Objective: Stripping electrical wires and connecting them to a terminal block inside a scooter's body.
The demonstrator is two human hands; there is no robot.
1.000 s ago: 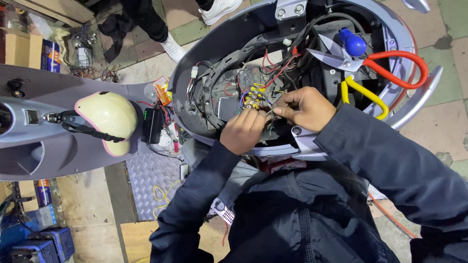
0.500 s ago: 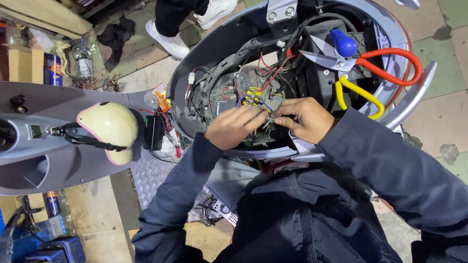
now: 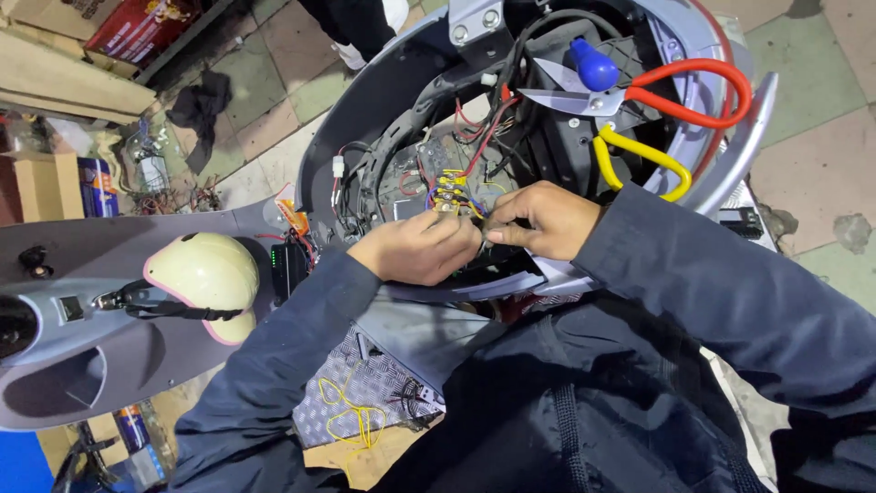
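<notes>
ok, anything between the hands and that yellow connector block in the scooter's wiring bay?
Nothing visible. Both the left hand and right hand are already at the wires just below the yellow connector block. The scissors lie further back, out of the way.

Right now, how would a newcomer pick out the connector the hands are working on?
Look inside the open grey scooter body, below the red-and-yellow-handled scissors. Just above the left hand and right hand sits a yellow terminal block, the only bright yellow part among dark wires.
</notes>
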